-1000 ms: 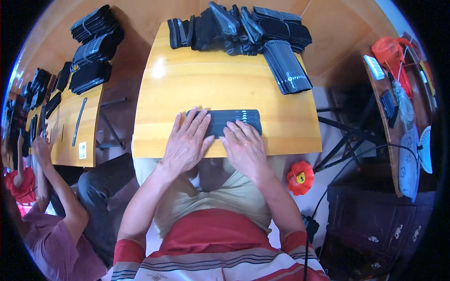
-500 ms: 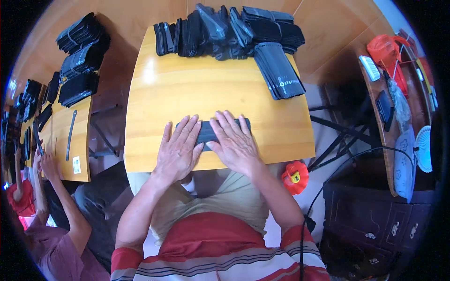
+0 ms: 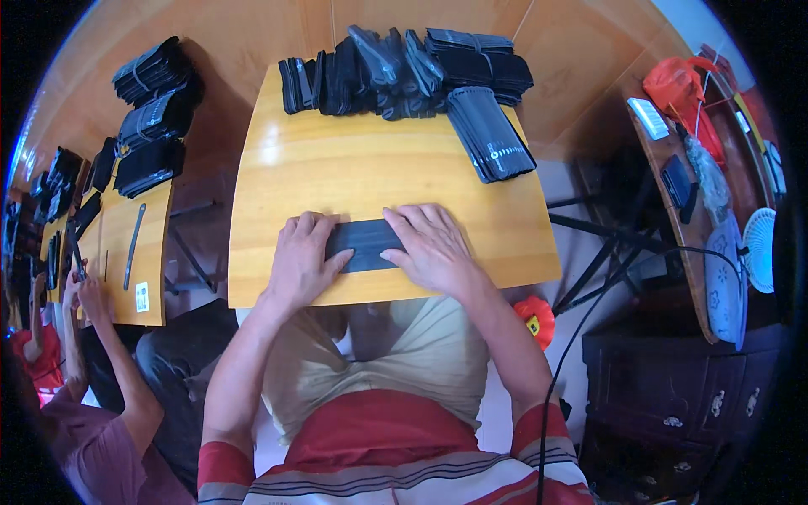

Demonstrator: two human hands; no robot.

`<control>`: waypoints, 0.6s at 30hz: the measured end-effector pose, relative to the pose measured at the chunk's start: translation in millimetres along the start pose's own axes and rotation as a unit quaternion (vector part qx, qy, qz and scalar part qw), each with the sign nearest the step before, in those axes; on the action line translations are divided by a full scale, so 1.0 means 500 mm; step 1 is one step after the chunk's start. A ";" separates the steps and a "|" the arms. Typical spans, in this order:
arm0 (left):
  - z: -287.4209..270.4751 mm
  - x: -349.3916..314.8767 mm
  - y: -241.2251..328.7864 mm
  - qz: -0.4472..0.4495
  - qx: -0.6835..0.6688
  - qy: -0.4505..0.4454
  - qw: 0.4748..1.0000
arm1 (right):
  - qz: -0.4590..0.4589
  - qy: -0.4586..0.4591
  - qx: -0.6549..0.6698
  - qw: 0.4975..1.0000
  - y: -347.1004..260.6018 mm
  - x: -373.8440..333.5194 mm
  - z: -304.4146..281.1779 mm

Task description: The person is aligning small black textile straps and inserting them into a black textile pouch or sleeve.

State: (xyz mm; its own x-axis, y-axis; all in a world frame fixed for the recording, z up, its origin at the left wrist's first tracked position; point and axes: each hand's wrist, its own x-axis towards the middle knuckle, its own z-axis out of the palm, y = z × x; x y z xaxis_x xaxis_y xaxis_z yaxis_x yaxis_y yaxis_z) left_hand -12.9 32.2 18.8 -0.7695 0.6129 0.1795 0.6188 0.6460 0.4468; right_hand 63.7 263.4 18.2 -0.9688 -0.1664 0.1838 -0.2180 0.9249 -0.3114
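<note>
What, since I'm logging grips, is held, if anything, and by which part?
Flat dark piece: left hand at its left end, right hand at its right; gripped or pressed, unclear.

A dark strip (image 3: 366, 246) lies flat on the surface (image 3: 379, 172). The left hand (image 3: 301, 259) covers its nine o'clock end, the right hand (image 3: 431, 250) its three o'clock end. From the strip, black bundles (image 3: 389, 71) sit at twelve, a stack (image 3: 491, 135) between one and two, a pale fan (image 3: 760, 251) at three, a co-worker's hand (image 3: 91, 293) at nine.
</note>
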 end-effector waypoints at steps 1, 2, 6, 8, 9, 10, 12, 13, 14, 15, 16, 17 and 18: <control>-0.002 0.016 -0.006 0.002 0.001 0.003 1.000 | 0.010 -0.018 0.000 1.000 0.003 0.008 -0.005; -0.004 0.031 -0.019 -0.011 -0.009 -0.031 0.999 | 0.018 -0.036 0.003 0.999 0.005 0.018 -0.007; -0.023 0.072 -0.026 -0.021 -0.001 -0.123 0.992 | 0.024 -0.082 0.031 0.996 0.021 0.051 -0.021; -0.031 0.079 -0.015 -0.041 0.007 -0.133 0.990 | 0.030 -0.119 0.010 0.992 0.025 0.063 -0.027; -0.034 0.079 -0.013 -0.060 0.013 -0.143 0.988 | 0.029 -0.118 0.012 0.992 0.024 0.065 -0.030; -0.032 0.076 -0.017 -0.062 0.015 -0.144 0.988 | 0.029 -0.119 0.014 0.992 0.023 0.065 -0.034; -0.024 0.058 -0.035 -0.088 -0.001 -0.095 0.992 | 0.020 -0.121 0.018 0.992 0.021 0.064 -0.031; -0.024 0.055 -0.042 -0.092 0.002 -0.093 0.991 | 0.026 -0.114 0.023 0.993 0.022 0.058 -0.028; -0.025 0.060 -0.045 -0.117 -0.022 -0.105 0.987 | 0.032 -0.107 0.027 0.993 0.024 0.053 -0.026; -0.026 0.062 -0.047 -0.142 -0.046 -0.116 0.982 | 0.029 -0.108 0.030 0.993 0.023 0.048 -0.024; -0.027 0.061 -0.049 -0.146 -0.044 -0.115 0.982 | 0.033 -0.082 0.037 0.995 0.020 0.042 -0.020; -0.029 0.060 -0.051 -0.148 -0.050 -0.109 0.982 | 0.039 -0.055 0.046 0.997 0.018 0.036 -0.016; -0.029 0.058 -0.053 -0.151 -0.057 -0.103 0.981 | 0.036 -0.056 0.049 0.997 0.014 0.030 -0.014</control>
State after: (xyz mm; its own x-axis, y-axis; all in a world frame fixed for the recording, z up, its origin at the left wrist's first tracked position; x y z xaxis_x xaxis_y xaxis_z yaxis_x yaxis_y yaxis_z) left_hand -53.9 26.4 25.0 -0.8597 0.4876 -0.1521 0.3366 0.7648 0.5493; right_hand 48.4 269.7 25.1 -0.9883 -0.1427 0.0542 -0.1523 0.8989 -0.4109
